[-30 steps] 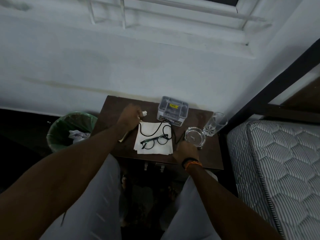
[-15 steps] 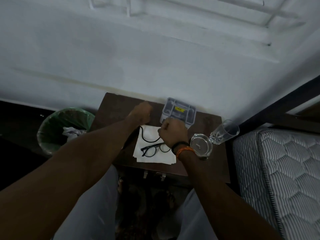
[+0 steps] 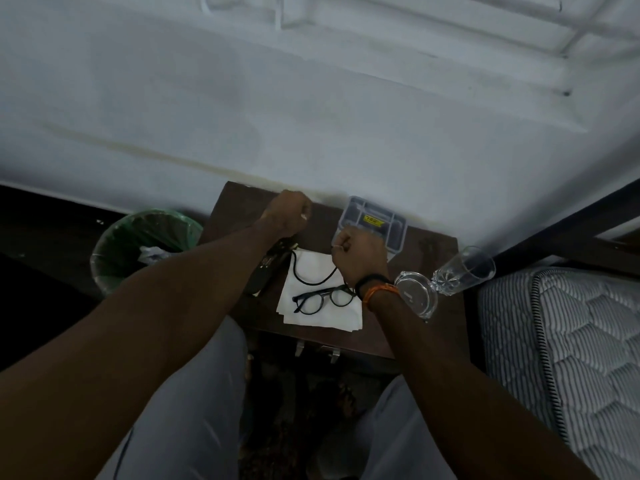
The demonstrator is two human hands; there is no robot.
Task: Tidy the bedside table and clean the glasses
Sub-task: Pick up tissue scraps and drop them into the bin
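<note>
so off to the left of everything there's a round bin (image 3: 145,251) with a green liner, some crumpled white stuff sitting in it. right side is a bed, grey quilted mattress (image 3: 561,358) with a striped edge, and a dark bed frame (image 3: 568,220) running up diagonally behind it. back wall (image 3: 242,109) is plain white-ish with a faint yellowish streak, plus a white window frame (image 3: 450,26) at the top. floor on the left looks dark, can't make out much detail there
</note>
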